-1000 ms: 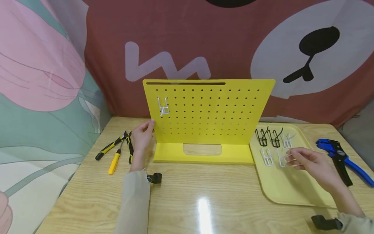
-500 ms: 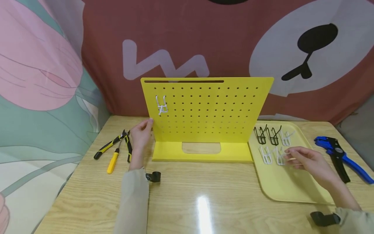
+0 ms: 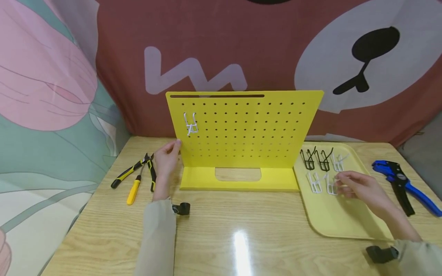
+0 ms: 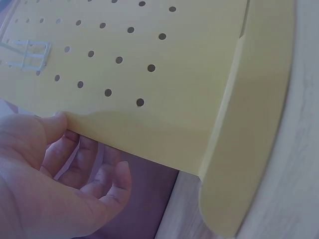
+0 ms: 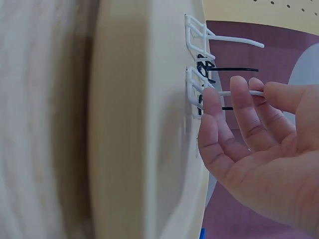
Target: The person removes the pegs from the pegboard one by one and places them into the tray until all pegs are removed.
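A yellow pegboard (image 3: pixel 241 130) stands upright on its base, with a white wire hook (image 3: pixel 192 123) hung at its upper left. My left hand (image 3: pixel 167 158) grips the board's left edge; in the left wrist view the thumb (image 4: pixel 56 125) lies at the front and the fingers go behind. Over the pale yellow tray (image 3: pixel 345 220), my right hand (image 3: pixel 360 189) pinches the prong of another white wire hook (image 5: pixel 195 89) between thumb and fingers. That hook's frame is low at the tray surface. Beside it lie more white hooks (image 3: pixel 315 184) and two black hooks (image 3: pixel 323 161).
Left of the board lie black-and-yellow pliers (image 3: pixel 128 174) and a screwdriver with a yellow handle (image 3: pixel 133 191). A blue and black hand tool (image 3: pixel 400 182) rests right of the tray. Behind the wooden table (image 3: pixel 207 230) hangs a printed cloth (image 3: pixel 262 46).
The head view has shifted slightly. My right hand's fingertips have moved a little at the white hook, whose frame shows more plainly now. The left hand keeps its hold on the board's edge.
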`<state>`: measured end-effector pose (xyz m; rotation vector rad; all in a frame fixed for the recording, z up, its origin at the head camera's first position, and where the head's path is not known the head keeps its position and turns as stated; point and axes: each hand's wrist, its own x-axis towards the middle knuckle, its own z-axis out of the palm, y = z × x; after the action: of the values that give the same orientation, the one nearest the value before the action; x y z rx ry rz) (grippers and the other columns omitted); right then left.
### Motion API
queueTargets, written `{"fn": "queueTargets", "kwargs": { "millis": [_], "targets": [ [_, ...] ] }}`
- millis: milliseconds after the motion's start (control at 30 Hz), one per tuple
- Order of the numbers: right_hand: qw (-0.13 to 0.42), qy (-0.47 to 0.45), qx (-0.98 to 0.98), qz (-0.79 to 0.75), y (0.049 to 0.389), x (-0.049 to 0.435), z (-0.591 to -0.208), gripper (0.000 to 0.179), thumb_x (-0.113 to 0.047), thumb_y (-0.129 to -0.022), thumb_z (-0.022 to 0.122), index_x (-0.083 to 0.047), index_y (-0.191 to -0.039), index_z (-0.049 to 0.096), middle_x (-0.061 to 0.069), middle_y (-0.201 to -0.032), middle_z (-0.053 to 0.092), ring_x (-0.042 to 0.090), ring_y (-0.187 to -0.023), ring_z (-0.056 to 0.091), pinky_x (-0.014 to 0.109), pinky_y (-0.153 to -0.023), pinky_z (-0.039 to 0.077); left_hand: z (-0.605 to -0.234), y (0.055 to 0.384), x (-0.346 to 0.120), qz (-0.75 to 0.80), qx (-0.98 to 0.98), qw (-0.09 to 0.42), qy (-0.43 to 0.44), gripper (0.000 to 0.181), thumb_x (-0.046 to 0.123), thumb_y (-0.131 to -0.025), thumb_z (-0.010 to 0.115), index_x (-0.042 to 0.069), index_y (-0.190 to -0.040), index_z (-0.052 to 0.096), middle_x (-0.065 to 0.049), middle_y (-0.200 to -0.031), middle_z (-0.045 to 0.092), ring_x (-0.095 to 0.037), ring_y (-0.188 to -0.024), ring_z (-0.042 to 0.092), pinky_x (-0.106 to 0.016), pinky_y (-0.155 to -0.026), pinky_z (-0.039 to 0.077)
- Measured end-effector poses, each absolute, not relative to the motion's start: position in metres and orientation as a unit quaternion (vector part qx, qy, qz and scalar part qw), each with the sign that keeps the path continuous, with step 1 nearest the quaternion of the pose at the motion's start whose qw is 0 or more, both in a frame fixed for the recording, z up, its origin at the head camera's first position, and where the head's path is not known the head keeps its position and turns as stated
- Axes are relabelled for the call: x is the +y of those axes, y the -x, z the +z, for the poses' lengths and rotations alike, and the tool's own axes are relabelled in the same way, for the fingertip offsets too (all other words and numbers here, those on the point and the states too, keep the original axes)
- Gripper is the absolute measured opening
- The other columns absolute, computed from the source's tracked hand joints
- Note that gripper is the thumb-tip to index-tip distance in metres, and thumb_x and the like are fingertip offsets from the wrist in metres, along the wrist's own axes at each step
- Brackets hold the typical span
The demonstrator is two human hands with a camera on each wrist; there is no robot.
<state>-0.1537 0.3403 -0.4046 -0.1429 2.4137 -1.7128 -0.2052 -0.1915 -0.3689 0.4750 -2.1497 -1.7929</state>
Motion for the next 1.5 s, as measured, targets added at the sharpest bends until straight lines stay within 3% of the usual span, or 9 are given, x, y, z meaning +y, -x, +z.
{"fn": "queueTargets", "kwargs": {
  "millis": [200, 433, 767, 967, 1167, 1300, 1500],
  "targets": [
    [0.092, 0.047, 0.814, -0.572, 0.157, 0.337, -0.404, 0.020, -0.017, -0.102, 0.047, -0.026, -0.102, 0.065, -0.006, -0.086, 0.065, 0.011, -0.074, 0.066, 0.026, -0.061, 0.053, -0.369, 0.205, -0.191, -0.624, -0.749, 0.151, -0.164, 0.037, 0.028, -0.095, 0.061, 0.002, -0.121, 0.066, -0.017, -0.117, 0.064, -0.028, -0.101, 0.061, -0.015, -0.066, 0.046],
    [0.100, 0.056, 0.816, -0.566, 0.157, 0.338, -0.404, 0.020, -0.019, -0.103, 0.047, -0.026, -0.107, 0.065, -0.013, -0.091, 0.068, 0.009, -0.079, 0.067, 0.026, -0.065, 0.054, -0.370, 0.205, -0.192, -0.621, -0.751, 0.149, -0.165, 0.038, 0.030, -0.095, 0.061, 0.003, -0.121, 0.066, -0.015, -0.117, 0.065, -0.027, -0.100, 0.061, -0.020, -0.071, 0.048],
    [0.104, 0.090, 0.832, -0.537, 0.147, 0.333, -0.386, 0.037, -0.014, -0.103, 0.044, -0.042, -0.128, 0.039, -0.009, -0.095, 0.072, 0.015, -0.081, 0.069, 0.027, -0.067, 0.053, -0.371, 0.204, -0.193, -0.626, -0.748, 0.145, -0.165, 0.038, 0.029, -0.096, 0.060, 0.003, -0.123, 0.065, -0.016, -0.117, 0.064, -0.025, -0.099, 0.061, -0.033, -0.081, 0.051],
    [0.061, 0.149, 0.833, -0.529, 0.145, 0.307, -0.376, 0.039, -0.008, -0.102, 0.045, -0.031, -0.133, 0.043, -0.006, -0.097, 0.072, 0.015, -0.082, 0.069, 0.027, -0.066, 0.053, -0.370, 0.205, -0.193, -0.627, -0.748, 0.142, -0.166, 0.039, 0.031, -0.096, 0.060, 0.004, -0.123, 0.065, -0.015, -0.118, 0.064, -0.023, -0.099, 0.061, -0.036, -0.083, 0.051],
    [0.037, 0.141, 0.819, -0.554, 0.144, 0.258, -0.388, 0.026, -0.012, -0.101, 0.050, -0.004, -0.125, 0.054, -0.009, -0.102, 0.068, 0.009, -0.089, 0.066, 0.026, -0.070, 0.054, -0.371, 0.205, -0.194, -0.622, -0.751, 0.150, -0.163, 0.038, 0.030, -0.095, 0.061, 0.003, -0.122, 0.066, -0.017, -0.116, 0.064, -0.023, -0.096, 0.061, -0.030, -0.078, 0.052],
    [0.030, 0.135, 0.809, -0.572, 0.149, 0.214, -0.392, 0.032, -0.014, -0.100, 0.054, 0.010, -0.121, 0.053, 0.005, -0.107, 0.067, 0.012, -0.091, 0.065, 0.028, -0.074, 0.054, -0.372, 0.206, -0.194, -0.625, -0.750, 0.149, -0.160, 0.039, 0.031, -0.095, 0.061, 0.003, -0.122, 0.066, -0.017, -0.117, 0.064, -0.024, -0.097, 0.060, -0.026, -0.076, 0.050],
    [0.064, 0.153, 0.797, -0.581, 0.157, 0.153, -0.389, 0.031, -0.016, -0.099, 0.055, 0.008, -0.120, 0.057, 0.023, -0.114, 0.063, 0.027, -0.097, 0.062, 0.037, -0.079, 0.053, -0.373, 0.206, -0.194, -0.627, -0.748, 0.145, -0.162, 0.040, 0.032, -0.096, 0.060, 0.003, -0.122, 0.065, -0.016, -0.116, 0.064, -0.024, -0.098, 0.060, -0.028, -0.078, 0.049]
  ]
}}
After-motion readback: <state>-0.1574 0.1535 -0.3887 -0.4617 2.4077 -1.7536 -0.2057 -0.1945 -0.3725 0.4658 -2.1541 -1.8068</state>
